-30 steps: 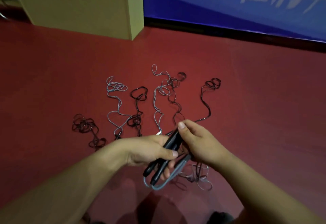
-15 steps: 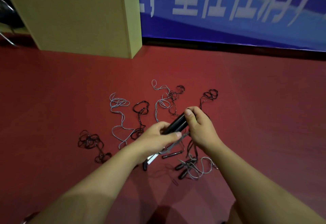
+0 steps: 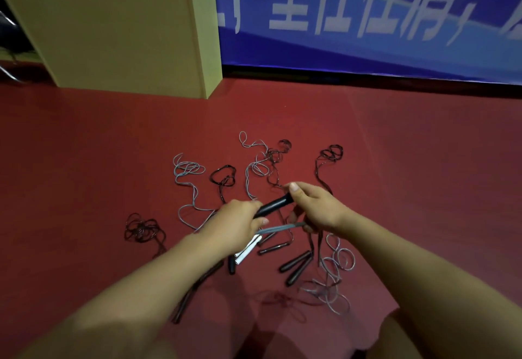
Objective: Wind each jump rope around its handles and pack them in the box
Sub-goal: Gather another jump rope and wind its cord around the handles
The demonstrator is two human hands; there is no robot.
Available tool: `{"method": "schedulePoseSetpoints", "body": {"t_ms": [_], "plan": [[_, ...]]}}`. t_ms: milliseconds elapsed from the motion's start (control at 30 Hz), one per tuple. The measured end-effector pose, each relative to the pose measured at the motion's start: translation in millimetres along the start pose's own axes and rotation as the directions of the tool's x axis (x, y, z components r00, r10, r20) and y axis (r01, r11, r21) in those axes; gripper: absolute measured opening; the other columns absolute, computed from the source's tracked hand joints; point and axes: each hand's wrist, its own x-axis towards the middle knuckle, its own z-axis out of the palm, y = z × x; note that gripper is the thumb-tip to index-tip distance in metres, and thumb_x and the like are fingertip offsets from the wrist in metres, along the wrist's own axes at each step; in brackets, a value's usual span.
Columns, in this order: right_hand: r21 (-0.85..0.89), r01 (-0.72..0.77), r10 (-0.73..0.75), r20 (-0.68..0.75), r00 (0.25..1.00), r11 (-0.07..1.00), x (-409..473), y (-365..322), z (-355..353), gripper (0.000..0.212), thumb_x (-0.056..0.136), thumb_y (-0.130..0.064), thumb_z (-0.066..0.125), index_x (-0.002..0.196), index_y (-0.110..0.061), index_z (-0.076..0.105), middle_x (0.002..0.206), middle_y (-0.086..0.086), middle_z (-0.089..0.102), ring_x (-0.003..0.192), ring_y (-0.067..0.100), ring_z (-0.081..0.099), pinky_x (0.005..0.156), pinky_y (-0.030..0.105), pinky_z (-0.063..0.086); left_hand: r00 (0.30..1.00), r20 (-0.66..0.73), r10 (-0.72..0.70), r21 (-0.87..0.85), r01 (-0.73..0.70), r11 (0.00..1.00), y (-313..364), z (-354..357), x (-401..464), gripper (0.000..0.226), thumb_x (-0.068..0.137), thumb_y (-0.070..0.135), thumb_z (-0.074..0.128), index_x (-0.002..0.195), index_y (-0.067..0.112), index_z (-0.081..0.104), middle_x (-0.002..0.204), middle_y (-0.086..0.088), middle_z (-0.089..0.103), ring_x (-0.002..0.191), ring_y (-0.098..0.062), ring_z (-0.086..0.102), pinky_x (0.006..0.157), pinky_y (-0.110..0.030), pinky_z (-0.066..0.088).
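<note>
Blue banner behind red floor, white characters blurred, unreadable. Left hand and right hand both grip black jump-rope handles; grey cord taut between.

dim indoor light | soft shadows | blurred edges | wide-angle bowing

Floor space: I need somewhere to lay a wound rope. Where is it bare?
Bare red floor lies right of the outermost dark rope, and left of the dark tangle below the yellow box. Crowded: the handles and cords beneath both hands.
</note>
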Motion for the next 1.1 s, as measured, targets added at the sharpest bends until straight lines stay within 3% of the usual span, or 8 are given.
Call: {"method": "schedulePoseSetpoints", "body": {"t_ms": [100, 267, 400, 533, 633, 800, 933, 1100], "plan": [[-0.137, 0.032, -0.038, -0.043, 0.998, 0.990, 5, 6, -13, 0.046, 0.099, -0.054, 0.036, 0.108, -0.019, 0.064, 0.063, 0.006, 0.059, 0.044, 0.013, 0.050, 0.045, 0.024, 0.040, 0.998, 0.052, -0.021, -0.163, 0.030, 0.986, -7, 13, 0, 0.016, 0.097, 0.034, 0.057, 0.091, 0.019, 0.057, 0.066, 0.003, 0.055, 0.062, -0.021, 0.056, 0.058, -0.030, 0.039], [-0.365, -0.070, -0.009, -0.211, 0.977, 0.928, -2, 36, -44, 0.052, 0.099, -0.052, 0.039, 0.070, -0.020, 0.069, 0.045, -0.005, 0.054, 0.041, 0.004, 0.050, 0.056, 0.025, 0.038, 0.995, 0.051, -0.089, -0.227, 0.098, 0.969, -27, 3, 8, 0.016, 0.097, 0.031, 0.057, 0.088, 0.018, 0.058, 0.063, 0.004, 0.054, 0.052, -0.015, 0.058, 0.056, -0.032, 0.049], [-0.039, -0.085, 0.078, -0.166, 0.983, 0.996, -8, 36, -75, 0.068, 0.081, -0.068, 0.054, 0.070, -0.003, 0.070, 0.052, 0.010, 0.040, 0.047, 0.019, 0.035, 0.051, 0.026, 0.030, 0.939, 0.316, -0.139, -0.453, 0.278, 0.847, -37, 7, 1, 0.013, 0.101, 0.021, 0.052, 0.092, 0.012, 0.054, 0.069, -0.008, 0.057, 0.049, -0.013, 0.064, 0.051, -0.029, 0.056], [-0.167, -0.070, 0.093, 0.136, 0.986, 0.983, -15, 36, -66, 0.054, 0.068, -0.069, 0.073, 0.072, -0.015, 0.072, 0.068, 0.009, 0.036, 0.065, 0.026, 0.030, 0.063, 0.035, 0.028, 0.901, 0.427, -0.073, -0.612, 0.348, 0.710, -39, 6, -4, 0.012, 0.102, 0.014, 0.049, 0.098, 0.007, 0.058, 0.090, -0.016, 0.070, 0.071, -0.022, 0.072, 0.055, -0.029, 0.058], [-0.128, -0.025, 0.033, 0.058, 0.998, 0.991, -13, 34, -59, 0.036, 0.076, -0.046, 0.077, 0.072, -0.011, 0.069, 0.064, -0.002, 0.044, 0.064, 0.014, 0.038, 0.062, 0.029, 0.032, 0.877, 0.479, -0.031, -0.617, 0.362, 0.699, -37, 4, -6, 0.013, 0.103, 0.015, 0.047, 0.103, 0.010, 0.058, 0.107, -0.014, 0.072, 0.068, -0.021, 0.070, 0.043, -0.021, 0.044], [-0.056, 0.006, -0.010, -0.071, 0.997, 0.998, -13, 36, -54, 0.024, 0.087, -0.029, 0.071, 0.074, -0.010, 0.069, 0.054, -0.013, 0.041, 0.051, 0.006, 0.033, 0.048, 0.016, 0.030, 0.867, 0.497, -0.015, -0.697, 0.410, 0.588, -29, 1, -7, 0.016, 0.103, 0.021, 0.048, 0.101, 0.008, 0.058, 0.087, -0.011, 0.072, 0.044, -0.010, 0.049, 0.035, -0.017, 0.025], [0.088, -0.030, 0.041, -0.128, 0.991, 0.996, -9, 40, -56, 0.019, 0.087, -0.023, 0.072, 0.082, -0.006, 0.070, 0.062, -0.002, 0.044, 0.055, 0.012, 0.033, 0.052, 0.026, 0.029, 0.858, 0.513, 0.027, -0.714, 0.409, 0.568, -26, -4, -10, 0.030, 0.102, 0.031, 0.046, 0.085, 0.008, 0.054, 0.059, 0.002, 0.062, 0.038, -0.004, 0.038, 0.037, -0.016, 0.021], [0.238, -0.067, 0.089, -0.079, 0.993, 0.969, -5, 37, -51, 0.012, 0.085, -0.020, 0.073, 0.081, -0.009, 0.070, 0.061, 0.003, 0.039, 0.052, 0.013, 0.030, 0.052, 0.028, 0.025, 0.837, 0.547, 0.029, -0.715, 0.448, 0.537, -29, -3, -13, 0.018, 0.102, 0.021, 0.049, 0.100, 0.004, 0.056, 0.076, -0.007, 0.067, 0.060, -0.016, 0.064, 0.052, -0.026, 0.054]]}}
